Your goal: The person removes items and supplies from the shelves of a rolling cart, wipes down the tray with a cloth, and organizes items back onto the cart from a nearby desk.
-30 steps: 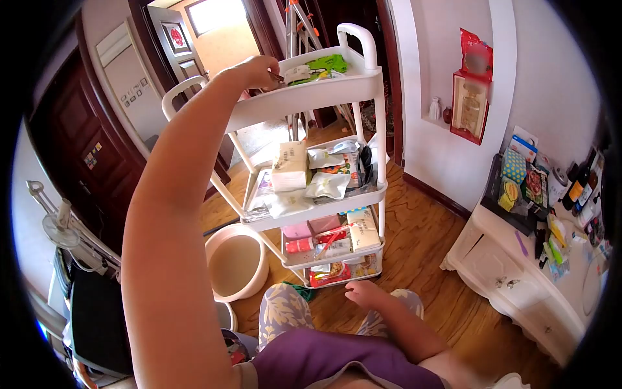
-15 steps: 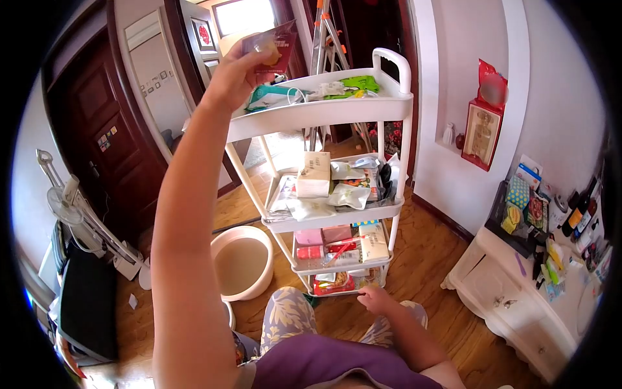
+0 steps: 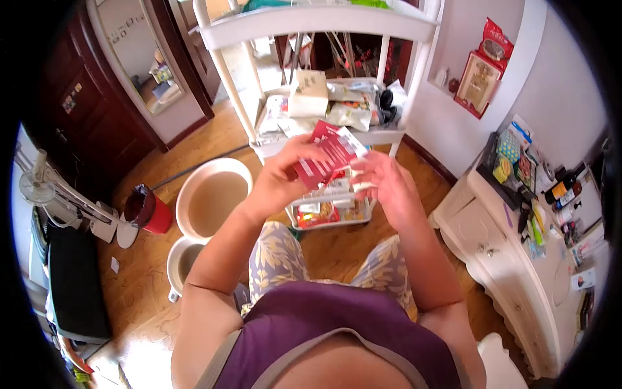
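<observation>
My left hand (image 3: pixel 280 176) grips a flat dark-red packet (image 3: pixel 324 161) with white print, thumb across its face. One corner of the packet is white with small markings. My right hand (image 3: pixel 391 188) is at the packet's right edge, its fingers apart and the fingertips close to the white corner. Both hands are in front of a white tiered cart (image 3: pixel 317 34). Behind them, its middle shelf holds a beige box (image 3: pixel 308 94) and several white pouches (image 3: pixel 350 117). The hands and packet partly hide the lower shelves.
A large pale basin (image 3: pixel 183 201) stands on the floor left of the cart, with a smaller bucket (image 3: pixel 173 266) and a red bin (image 3: pixel 157 215) nearby. A white cabinet (image 3: pixel 476 227) crowded with bottles is at right. A fan (image 3: pixel 37 185) stands at left.
My left hand has come down from above the cart's top tray with the packet. My right hand has risen from beside the lowest shelf to meet it. The view has tilted downward.
</observation>
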